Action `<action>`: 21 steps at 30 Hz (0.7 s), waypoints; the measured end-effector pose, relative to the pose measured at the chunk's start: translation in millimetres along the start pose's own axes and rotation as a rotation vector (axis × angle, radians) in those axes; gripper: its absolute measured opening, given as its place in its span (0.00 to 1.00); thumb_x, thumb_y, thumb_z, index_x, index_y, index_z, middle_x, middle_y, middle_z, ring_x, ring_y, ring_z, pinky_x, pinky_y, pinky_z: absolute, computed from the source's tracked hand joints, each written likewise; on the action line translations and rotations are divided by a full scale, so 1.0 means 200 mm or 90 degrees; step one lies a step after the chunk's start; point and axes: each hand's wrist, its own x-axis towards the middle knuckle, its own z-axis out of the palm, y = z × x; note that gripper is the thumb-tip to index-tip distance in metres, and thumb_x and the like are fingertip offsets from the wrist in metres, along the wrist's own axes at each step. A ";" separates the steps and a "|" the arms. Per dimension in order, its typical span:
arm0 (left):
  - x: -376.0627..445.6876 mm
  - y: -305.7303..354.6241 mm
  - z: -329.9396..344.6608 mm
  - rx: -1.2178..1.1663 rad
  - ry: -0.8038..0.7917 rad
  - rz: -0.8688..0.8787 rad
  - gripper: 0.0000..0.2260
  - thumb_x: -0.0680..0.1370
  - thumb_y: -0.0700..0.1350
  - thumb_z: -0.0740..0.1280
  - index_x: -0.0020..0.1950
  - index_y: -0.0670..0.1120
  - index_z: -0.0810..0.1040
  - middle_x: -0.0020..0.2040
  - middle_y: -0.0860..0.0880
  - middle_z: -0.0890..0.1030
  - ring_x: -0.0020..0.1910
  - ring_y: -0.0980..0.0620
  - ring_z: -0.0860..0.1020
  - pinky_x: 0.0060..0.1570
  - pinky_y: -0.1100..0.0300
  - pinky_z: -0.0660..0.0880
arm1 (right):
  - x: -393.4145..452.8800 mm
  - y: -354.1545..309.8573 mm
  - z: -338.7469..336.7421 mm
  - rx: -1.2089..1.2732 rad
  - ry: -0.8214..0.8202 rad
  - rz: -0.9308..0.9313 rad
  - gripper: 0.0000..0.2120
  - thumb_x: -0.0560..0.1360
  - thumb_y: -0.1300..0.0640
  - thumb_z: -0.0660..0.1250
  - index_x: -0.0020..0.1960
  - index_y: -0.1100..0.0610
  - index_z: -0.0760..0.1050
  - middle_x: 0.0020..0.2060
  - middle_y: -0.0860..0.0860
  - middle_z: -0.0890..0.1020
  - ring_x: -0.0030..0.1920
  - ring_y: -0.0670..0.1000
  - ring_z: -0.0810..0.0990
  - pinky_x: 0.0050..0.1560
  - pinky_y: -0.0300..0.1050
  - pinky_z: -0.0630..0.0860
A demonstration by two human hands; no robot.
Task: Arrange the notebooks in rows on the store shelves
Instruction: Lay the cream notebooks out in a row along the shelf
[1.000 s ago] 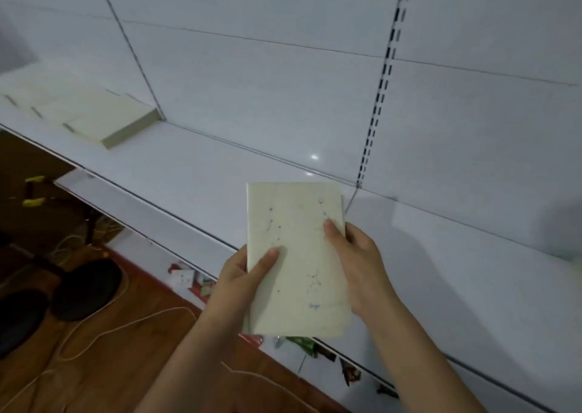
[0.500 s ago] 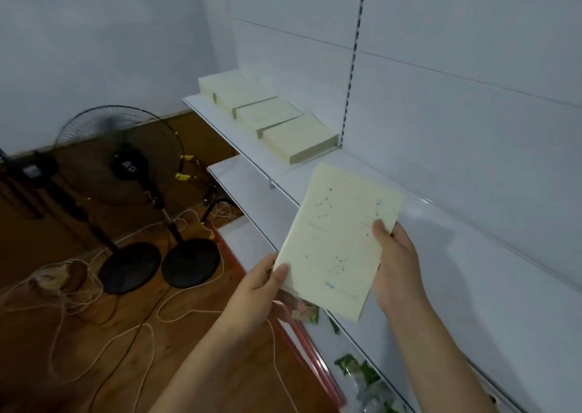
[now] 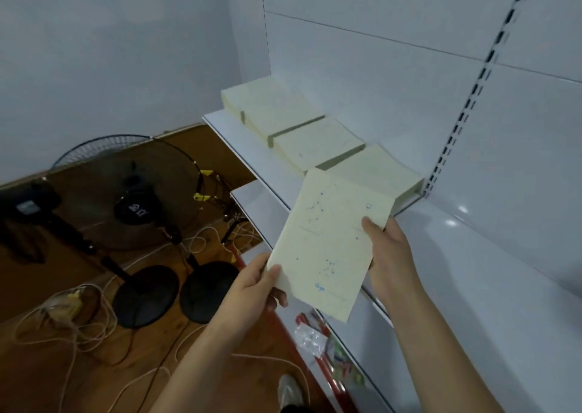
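Observation:
A pale yellow notebook [image 3: 327, 242] with blue constellation dots is held in the air in front of the white shelf [image 3: 472, 274]. My left hand [image 3: 252, 283] pinches its lower left corner, thumb on the cover. My right hand [image 3: 389, 255] grips its right edge, thumb on top. On the shelf's left end lie several stacks of the same notebooks [image 3: 318, 142] in a row, the nearest stack [image 3: 378, 173] just behind the held one, beside the slotted upright [image 3: 453, 135].
A lower white shelf [image 3: 255, 198] juts out below the top one. On the wooden floor stand a fan [image 3: 126, 189] and two round black bases [image 3: 145, 293], amid white cables [image 3: 69, 321]. Coloured packets [image 3: 330, 346] lie under the shelving.
My view has swung left, bringing the notebook stacks and the fan closer. The held notebook has tilted and moved toward the stacks; both hands keep their hold.

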 end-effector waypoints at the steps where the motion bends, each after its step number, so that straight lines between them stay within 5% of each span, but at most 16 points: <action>1: 0.10 0.03 -0.06 0.010 0.000 -0.010 0.12 0.85 0.45 0.57 0.66 0.50 0.74 0.43 0.44 0.80 0.31 0.55 0.76 0.32 0.62 0.70 | 0.09 0.00 0.06 0.002 0.010 0.006 0.09 0.81 0.61 0.62 0.59 0.53 0.76 0.52 0.50 0.84 0.47 0.47 0.84 0.38 0.42 0.79; 12: 0.99 0.37 -0.54 0.152 0.021 0.043 0.11 0.84 0.41 0.60 0.65 0.51 0.75 0.37 0.50 0.80 0.31 0.58 0.77 0.34 0.62 0.74 | 0.86 -0.09 0.57 -0.099 0.050 -0.040 0.11 0.82 0.62 0.60 0.56 0.50 0.77 0.52 0.47 0.85 0.54 0.48 0.83 0.53 0.47 0.77; 15: 1.22 0.41 -0.64 0.224 -0.020 0.091 0.12 0.84 0.44 0.61 0.65 0.54 0.76 0.44 0.51 0.83 0.37 0.55 0.80 0.40 0.55 0.77 | 1.00 -0.12 0.63 -0.082 0.087 -0.052 0.11 0.81 0.64 0.59 0.53 0.51 0.77 0.49 0.47 0.85 0.50 0.45 0.83 0.48 0.42 0.78; 18: 1.45 0.45 -0.70 0.285 -0.048 0.135 0.13 0.83 0.48 0.62 0.67 0.56 0.76 0.54 0.57 0.83 0.50 0.60 0.80 0.53 0.58 0.77 | 1.12 -0.15 0.68 -0.082 0.151 -0.070 0.11 0.81 0.64 0.59 0.53 0.52 0.77 0.50 0.48 0.85 0.51 0.47 0.83 0.51 0.45 0.78; 21: 1.66 0.54 -0.69 0.356 -0.063 0.225 0.15 0.82 0.47 0.63 0.69 0.54 0.75 0.54 0.55 0.80 0.48 0.60 0.77 0.52 0.62 0.75 | 1.24 -0.20 0.72 -0.084 0.237 -0.103 0.11 0.79 0.64 0.60 0.55 0.53 0.77 0.52 0.49 0.84 0.54 0.50 0.82 0.56 0.49 0.77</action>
